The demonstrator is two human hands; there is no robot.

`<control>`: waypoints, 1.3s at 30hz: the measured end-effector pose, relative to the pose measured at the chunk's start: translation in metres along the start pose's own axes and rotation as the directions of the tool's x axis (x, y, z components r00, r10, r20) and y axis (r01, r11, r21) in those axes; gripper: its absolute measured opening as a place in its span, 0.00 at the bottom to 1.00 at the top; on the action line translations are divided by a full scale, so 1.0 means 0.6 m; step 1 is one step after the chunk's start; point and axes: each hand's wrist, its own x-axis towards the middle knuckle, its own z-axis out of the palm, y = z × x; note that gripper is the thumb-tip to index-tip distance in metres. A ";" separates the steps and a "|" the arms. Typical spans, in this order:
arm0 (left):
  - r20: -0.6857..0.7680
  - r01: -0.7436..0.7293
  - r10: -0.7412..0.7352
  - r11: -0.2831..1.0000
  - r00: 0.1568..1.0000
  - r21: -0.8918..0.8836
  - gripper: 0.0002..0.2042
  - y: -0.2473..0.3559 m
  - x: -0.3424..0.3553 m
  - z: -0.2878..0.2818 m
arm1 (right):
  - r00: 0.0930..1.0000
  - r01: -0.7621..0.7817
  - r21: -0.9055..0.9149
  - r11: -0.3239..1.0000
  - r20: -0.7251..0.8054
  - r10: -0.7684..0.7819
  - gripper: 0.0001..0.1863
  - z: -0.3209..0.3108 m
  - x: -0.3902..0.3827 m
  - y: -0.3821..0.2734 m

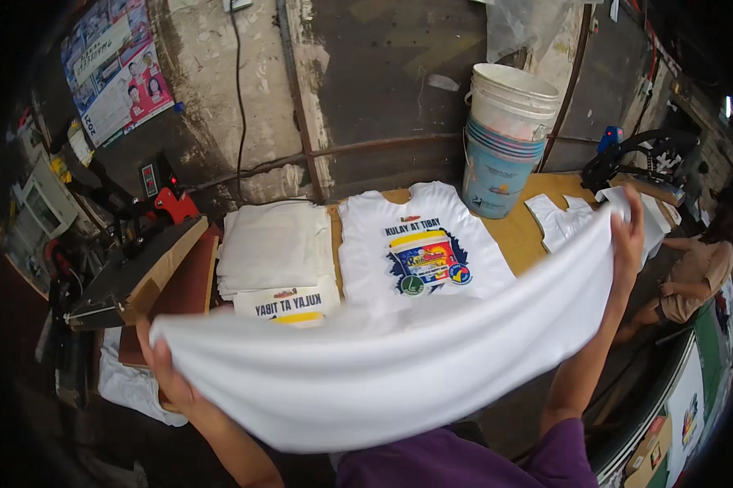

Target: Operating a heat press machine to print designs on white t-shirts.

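Note:
A plain white shirt (383,374), smeared by motion, hangs stretched in a sagging curve between my two hands above the table's near side. My left hand (170,370) grips its left end, thumb up, the fingers partly behind the cloth. Higher up, at the far right, my right hand (627,236) holds the other end. Beyond the cloth a white T-shirt (366,252) with a colourful paint-bucket print lies flat, its lower part hidden. To its left are a stack of white sheets (273,240) and a transfer sheet (305,301) with a mirrored print.
A heat press (139,276) with a red part stands at the left, another press (643,159) at the back right. Stacked plastic buckets (503,150) stand on the tan table (558,189), near a folded white garment (555,221). A person (696,272) is at the far right.

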 end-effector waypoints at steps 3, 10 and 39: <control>0.108 0.575 -0.621 0.628 0.777 -0.525 0.20 0.027 0.117 0.137 | 0.982 -0.179 0.083 0.980 0.080 0.172 0.20 0.000 0.117 0.046; 0.392 0.881 -0.790 0.417 0.472 -0.222 0.18 -0.093 0.143 0.378 | 0.693 -0.657 0.064 0.751 0.444 0.568 0.20 0.075 0.214 0.263; 0.471 0.827 -0.820 0.489 0.326 0.279 0.24 -0.156 -0.374 0.392 | 0.469 -0.871 0.009 0.492 0.315 0.825 0.31 -0.174 -0.170 0.584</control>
